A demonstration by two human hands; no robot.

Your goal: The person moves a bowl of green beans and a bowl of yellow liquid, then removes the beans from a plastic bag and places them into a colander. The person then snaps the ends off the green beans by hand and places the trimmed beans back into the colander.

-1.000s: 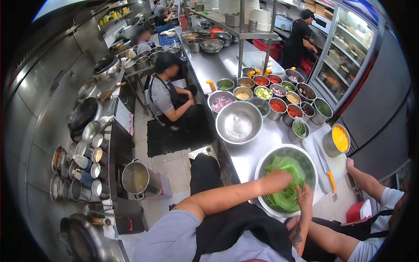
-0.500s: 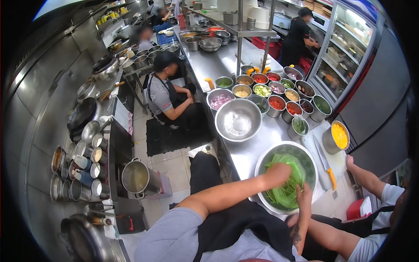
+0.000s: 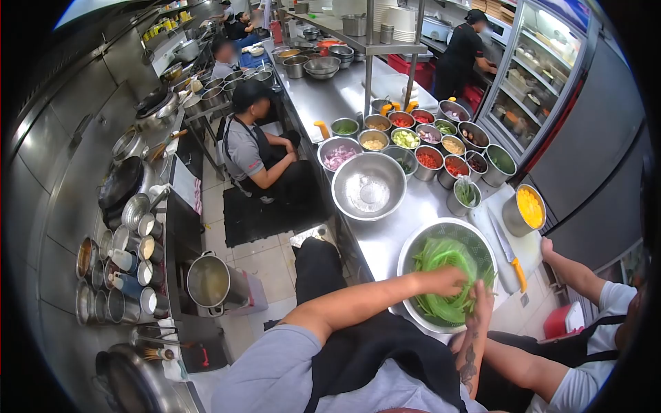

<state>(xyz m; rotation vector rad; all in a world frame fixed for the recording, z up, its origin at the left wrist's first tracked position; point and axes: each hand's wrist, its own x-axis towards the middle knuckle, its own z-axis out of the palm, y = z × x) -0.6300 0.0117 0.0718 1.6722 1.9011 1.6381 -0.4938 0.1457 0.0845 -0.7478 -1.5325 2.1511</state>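
Both the left hand (image 3: pixel 444 281) and the right hand (image 3: pixel 482 306) touch green vegetables (image 3: pixel 451 261) in a metal bowl (image 3: pixel 480 242) at four o'clock in the view, with fingers (image 3: pixel 480 292) too hidden to tell whether they grasp.

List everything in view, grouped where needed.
greens: many, green, in colander
bag: one, green, in colander
colander: one, silver, near counter end
bowl: one, silver, beyond colander
small pots: about twenty, silver, mid-counter
yellow-filled pot: one, silver, right of knife
knife: one, orange-handled, on board
board: one, white, beside colander
counter: one, silver, centre
fridge: one, silver, upper right
stockpot: one, silver, left of counter
mat: one, black, floor
co-workers: at least six, grey or black clothes, around
left grip: one, bare, at greens
right grip: one, bare, at greens
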